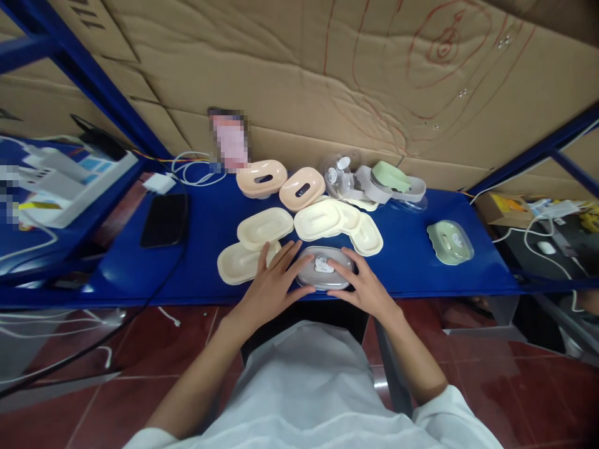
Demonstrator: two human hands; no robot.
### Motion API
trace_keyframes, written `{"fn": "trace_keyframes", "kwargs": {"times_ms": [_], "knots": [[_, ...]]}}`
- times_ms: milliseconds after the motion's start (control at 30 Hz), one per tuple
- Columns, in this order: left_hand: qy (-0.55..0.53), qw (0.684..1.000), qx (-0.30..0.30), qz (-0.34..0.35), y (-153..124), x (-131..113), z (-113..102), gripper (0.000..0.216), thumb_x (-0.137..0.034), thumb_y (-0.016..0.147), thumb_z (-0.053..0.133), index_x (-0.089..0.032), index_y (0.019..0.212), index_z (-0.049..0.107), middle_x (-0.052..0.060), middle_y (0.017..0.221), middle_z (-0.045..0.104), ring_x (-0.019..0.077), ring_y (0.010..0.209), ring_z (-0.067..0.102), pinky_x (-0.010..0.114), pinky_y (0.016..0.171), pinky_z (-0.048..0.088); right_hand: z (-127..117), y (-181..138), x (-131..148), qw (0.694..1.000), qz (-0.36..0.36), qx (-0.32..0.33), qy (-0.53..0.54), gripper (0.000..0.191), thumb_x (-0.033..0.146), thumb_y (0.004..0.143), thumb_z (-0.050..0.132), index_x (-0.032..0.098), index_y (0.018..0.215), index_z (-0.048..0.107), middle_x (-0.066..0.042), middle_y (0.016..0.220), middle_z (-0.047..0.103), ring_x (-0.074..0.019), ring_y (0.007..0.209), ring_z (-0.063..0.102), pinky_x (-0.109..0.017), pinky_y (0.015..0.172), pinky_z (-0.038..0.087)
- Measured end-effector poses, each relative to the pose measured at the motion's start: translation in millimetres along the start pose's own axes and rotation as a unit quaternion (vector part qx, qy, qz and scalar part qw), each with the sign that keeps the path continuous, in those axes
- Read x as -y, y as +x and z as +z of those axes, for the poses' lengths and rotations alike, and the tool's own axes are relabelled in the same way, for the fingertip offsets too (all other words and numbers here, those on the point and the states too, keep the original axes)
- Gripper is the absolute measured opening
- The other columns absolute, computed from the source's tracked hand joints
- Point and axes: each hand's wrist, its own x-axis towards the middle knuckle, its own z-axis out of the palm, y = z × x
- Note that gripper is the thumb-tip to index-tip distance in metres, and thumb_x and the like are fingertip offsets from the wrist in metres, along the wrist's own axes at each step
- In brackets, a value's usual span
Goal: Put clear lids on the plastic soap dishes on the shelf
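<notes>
A grey oval box [324, 269] with a white patch on its lid sits at the front edge of the blue shelf [201, 218]. My left hand [272, 284] grips its left end, fingers spread and also lying over a cream lid [239, 260]. My right hand [364, 284] grips its right end. Just behind are more cream lids [265, 227], [319, 219], [367, 236] and two peach oval pieces with slots [261, 178], [302, 188].
A green oval box [450, 242] lies to the right. Grey and green parts and clear domes [374, 178] stand at the back by the cardboard wall. A black phone [163, 219], a white charger [159, 183] and cables lie left. Blue frame posts stand on both sides.
</notes>
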Motion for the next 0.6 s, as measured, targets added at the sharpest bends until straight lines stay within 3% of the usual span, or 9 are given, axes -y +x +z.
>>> {"fn": "trace_keyframes", "kwargs": {"times_ms": [67, 133, 200, 267, 367, 500, 567, 600], "knots": [[0.019, 0.999, -0.034, -0.002, -12, 0, -8, 0.064, -0.048, 0.105, 0.064, -0.024, 0.161, 0.042, 0.019, 0.169, 0.045, 0.0366, 0.157, 0.044, 0.067, 0.132, 0.02, -9, -12, -4, 0.999, -0.004, -0.044, -0.026, 0.074, 0.05, 0.096, 0.076, 0.038, 0.163, 0.047, -0.015, 0.163, 0.043, -0.0368, 0.15, 0.05, -0.055, 0.119, 0.053], [0.042, 0.995, -0.089, -0.023, -28, 6, -16, 0.059, -0.039, 0.105, 0.066, -0.026, 0.158, 0.045, 0.017, 0.163, 0.053, 0.0349, 0.153, 0.05, 0.064, 0.131, 0.026, -24, -29, -18, 0.987, 0.04, -0.137, -0.077, 0.074, 0.05, 0.094, 0.08, 0.036, 0.161, 0.051, -0.015, 0.158, 0.047, -0.0373, 0.146, 0.054, -0.055, 0.116, 0.055], [0.084, 0.984, -0.141, -0.065, -45, 16, -21, 0.052, -0.032, 0.102, 0.069, -0.026, 0.151, 0.053, 0.016, 0.155, 0.061, 0.0357, 0.144, 0.058, 0.064, 0.127, 0.032, -39, -47, -42, 0.948, 0.137, -0.247, -0.146, 0.074, 0.053, 0.092, 0.081, 0.031, 0.157, 0.056, -0.017, 0.154, 0.049, -0.0389, 0.142, 0.056, -0.057, 0.114, 0.055], [0.124, 0.973, -0.165, -0.102, -60, 28, -20, 0.045, -0.029, 0.1, 0.072, -0.025, 0.143, 0.059, 0.016, 0.146, 0.067, 0.0372, 0.134, 0.065, 0.065, 0.123, 0.038, -51, -64, -70, 0.895, 0.242, -0.311, -0.208, 0.073, 0.061, 0.091, 0.079, 0.024, 0.152, 0.063, -0.02, 0.152, 0.051, -0.0412, 0.139, 0.058, -0.06, 0.114, 0.053], [0.14, 0.973, -0.15, -0.107, -74, 39, -14, 0.029, -0.027, 0.1, 0.07, -0.024, 0.129, 0.066, 0.015, 0.136, 0.071, 0.036, 0.121, 0.07, 0.06, 0.112, 0.049, -58, -81, -108, 0.856, 0.339, -0.296, -0.252, 0.076, 0.071, 0.092, 0.07, 0.018, 0.147, 0.067, -0.025, 0.154, 0.051, -0.0459, 0.139, 0.057, -0.065, 0.111, 0.052], [0.107, 0.981, -0.141, -0.081, -75, 30, -6, 0.018, -0.021, 0.101, 0.068, -0.023, 0.119, 0.068, 0.014, 0.133, 0.071, 0.0334, 0.117, 0.07, 0.052, 0.101, 0.056, -54, -70, -123, 0.843, 0.372, -0.25, -0.299, 0.082, 0.066, 0.101, 0.059, 0.013, 0.162, 0.048, -0.031, 0.167, 0.039, -0.0555, 0.155, 0.034, -0.08, 0.114, 0.038], [0.083, 0.986, -0.129, -0.059, -69, 19, -2, 0.016, -0.019, 0.101, 0.067, -0.022, 0.117, 0.069, 0.013, 0.133, 0.071, 0.0322, 0.118, 0.07, 0.052, 0.103, 0.055, -47, -50, -112, 0.858, 0.335, -0.249, -0.301, 0.074, 0.057, 0.106, 0.053, 0.012, 0.164, 0.044, -0.03, 0.17, 0.035, -0.0524, 0.16, 0.026, -0.078, 0.118, 0.033], [0.071, 0.99, -0.116, -0.045, -65, 13, -1, 0.016, -0.018, 0.101, 0.066, -0.022, 0.117, 0.069, 0.013, 0.134, 0.071, 0.0316, 0.119, 0.069, 0.052, 0.104, 0.054, -42, -38, -103, 0.88, 0.301, -0.235, -0.283, 0.066, 0.051, 0.109, 0.05, 0.013, 0.163, 0.046, -0.028, 0.169, 0.039, -0.0478, 0.16, 0.03, -0.073, 0.12, 0.035]]}}
